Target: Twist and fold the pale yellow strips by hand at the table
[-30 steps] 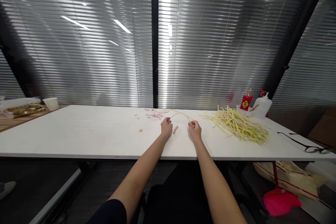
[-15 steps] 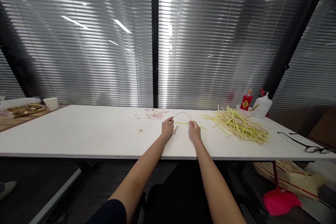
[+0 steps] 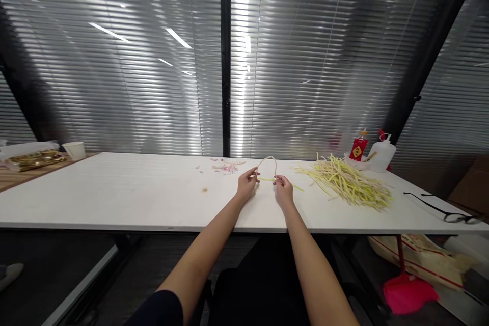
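Observation:
A thin beige pipe cleaner (image 3: 266,157) is bent into an upright arch above the white table. My left hand (image 3: 246,184) pinches one end between thumb and fingers. At the other end, my right hand (image 3: 283,189) has its fingertips closed on the same strand. Behind and below the arch a yellow pipe cleaner (image 3: 298,188) lies flat on the tabletop, partly hidden by my right hand. A short beige piece beside my left hand is mostly covered now.
To the right spreads a loose pile of yellow and beige pipe cleaners (image 3: 347,181). Beyond it stand a red bottle (image 3: 358,146) and a white squeeze bottle (image 3: 383,155). Glasses (image 3: 454,217) rest near the right edge. Small pink bits (image 3: 228,168) are scattered ahead; a paper cup (image 3: 75,151) stands far left.
My left hand has moved slightly right, closer to my right hand. The beige pipe cleaner now arches higher and narrower, and the short piece on the table has become mostly hidden.

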`<state>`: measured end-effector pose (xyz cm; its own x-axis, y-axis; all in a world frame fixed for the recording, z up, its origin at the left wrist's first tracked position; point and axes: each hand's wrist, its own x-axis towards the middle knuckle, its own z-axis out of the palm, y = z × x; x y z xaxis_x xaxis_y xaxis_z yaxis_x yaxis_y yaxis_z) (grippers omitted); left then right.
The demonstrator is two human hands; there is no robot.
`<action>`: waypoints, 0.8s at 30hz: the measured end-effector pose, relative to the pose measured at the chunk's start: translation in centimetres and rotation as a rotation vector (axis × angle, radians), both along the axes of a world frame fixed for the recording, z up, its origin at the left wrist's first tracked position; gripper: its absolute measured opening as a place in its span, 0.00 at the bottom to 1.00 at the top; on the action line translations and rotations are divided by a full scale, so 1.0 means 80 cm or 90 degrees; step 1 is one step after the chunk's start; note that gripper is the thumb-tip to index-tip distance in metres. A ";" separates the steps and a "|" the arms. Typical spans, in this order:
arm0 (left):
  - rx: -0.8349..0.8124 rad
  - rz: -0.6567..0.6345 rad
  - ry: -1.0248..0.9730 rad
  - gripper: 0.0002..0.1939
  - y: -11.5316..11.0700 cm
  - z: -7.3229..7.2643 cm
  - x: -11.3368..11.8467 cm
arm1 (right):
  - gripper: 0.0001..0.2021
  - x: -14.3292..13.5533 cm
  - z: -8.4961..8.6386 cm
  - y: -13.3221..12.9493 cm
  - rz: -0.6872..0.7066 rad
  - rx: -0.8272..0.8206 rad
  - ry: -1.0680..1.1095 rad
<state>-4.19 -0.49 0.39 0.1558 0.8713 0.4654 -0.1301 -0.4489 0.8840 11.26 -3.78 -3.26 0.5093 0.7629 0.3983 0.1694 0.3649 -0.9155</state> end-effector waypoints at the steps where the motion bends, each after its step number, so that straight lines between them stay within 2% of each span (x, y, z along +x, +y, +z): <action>1: -0.017 -0.024 -0.024 0.22 0.000 0.001 0.000 | 0.14 -0.002 0.001 -0.001 0.026 0.003 0.021; 5: -0.123 -0.139 -0.094 0.23 0.001 0.001 0.000 | 0.15 -0.012 0.009 -0.010 0.180 -0.013 0.135; 8: -0.193 -0.179 -0.114 0.21 0.001 0.001 -0.001 | 0.17 -0.017 0.017 -0.017 0.258 -0.040 0.193; 14: -0.243 -0.222 -0.124 0.19 -0.009 0.005 -0.002 | 0.19 -0.015 0.024 -0.021 0.276 -0.021 0.247; 20: -0.260 -0.266 -0.093 0.17 -0.018 0.006 0.000 | 0.19 -0.011 0.022 -0.019 0.229 -0.025 0.243; 24: -0.268 -0.293 -0.073 0.18 -0.022 0.008 0.000 | 0.19 -0.011 0.021 -0.019 0.239 -0.022 0.240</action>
